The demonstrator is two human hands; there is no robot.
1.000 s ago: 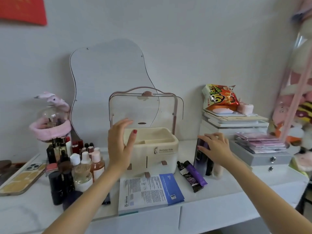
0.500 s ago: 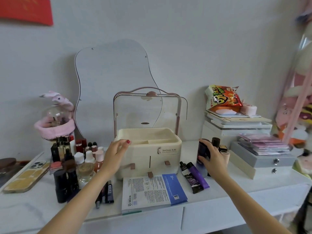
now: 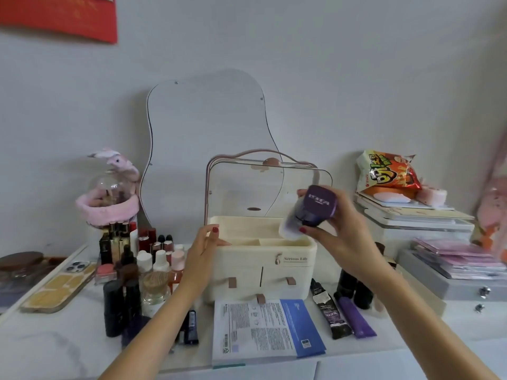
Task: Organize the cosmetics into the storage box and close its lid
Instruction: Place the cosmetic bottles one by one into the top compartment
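Bottle (image 3: 310, 212) with a purple cap, tilted, hangs over the right end of the storage box (image 3: 262, 259), its pale base dipping toward the open top compartment. The right hand (image 3: 338, 229) grips it, thumb on the near side and fingers curled round the far side. The box is cream, with three small brown drawer pulls on its front, and it stands in the middle of the white table (image 3: 55, 349). Its clear lid (image 3: 263, 187) stands raised behind it, with a pink handle arching above. The left hand (image 3: 201, 249) rests against the box's left rim, thumb at the top edge and fingers loosely bent; whether it truly grips the rim I cannot tell.

Just before the box lies a sheet-mask packet (image 3: 266, 330), white and blue. To its right lie a black tube (image 3: 329, 311) and a purple tube (image 3: 355, 320) side by side, with dark bottles (image 3: 354, 286) standing behind them, partly hidden by the right forearm. A crowd of bottles and lipsticks (image 3: 142, 259) stands left of the box. A phone (image 3: 59, 289) in a yellow case lies further left. A wavy mirror (image 3: 208, 149) leans on the wall behind, and a snack bag (image 3: 386, 174) tops a stack at the right.
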